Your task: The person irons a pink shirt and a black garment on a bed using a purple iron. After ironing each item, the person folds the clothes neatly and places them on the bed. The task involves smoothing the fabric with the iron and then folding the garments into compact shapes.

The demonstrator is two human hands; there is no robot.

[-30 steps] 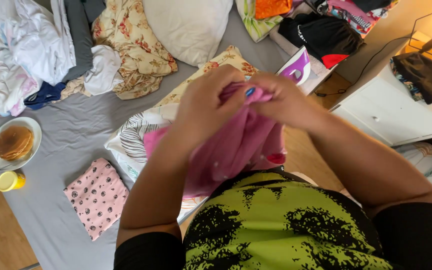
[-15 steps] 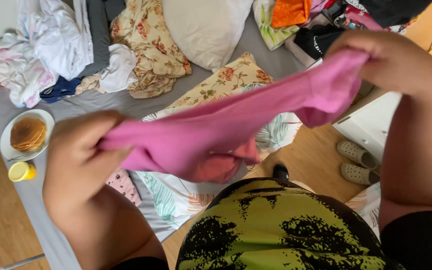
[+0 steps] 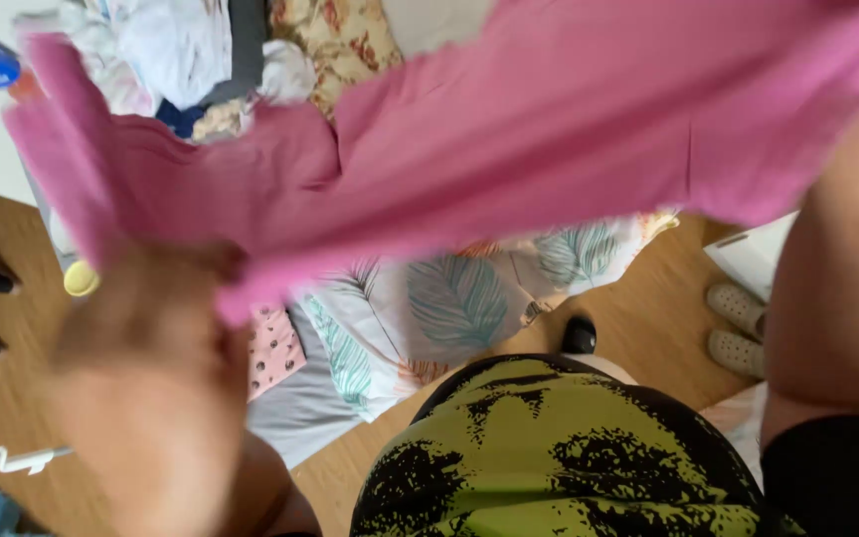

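Head-camera view, looking down: a person is holding a pink garment [image 3: 509,149] stretched wide across the upper part of the frame, close to the lens and blurred. The left hand [image 3: 151,348] is sitting at the lower left, its fingers closed on the garment's lower left edge, pinching the cloth. The right forearm [image 3: 837,288] is rising along the right edge, but the right hand is lying outside the frame or behind the cloth, so its grip cannot be told. The garment is hanging in the air above a bed covered by a grey sheet [image 3: 300,408]. Under it, a white cloth printed with green leaves [image 3: 449,308] is spreading over the bed's corner, and a small pink patterned cloth [image 3: 272,348] is lying just beside it. A heap of mixed laundry [image 3: 201,50] is showing at the top, with a floral fabric [image 3: 340,40] next to it. A yellow cup [image 3: 80,279] is peeking out near the bed's edge. A pair of beige shoes [image 3: 738,326] is resting on the wooden floor [image 3: 648,308] at the right.
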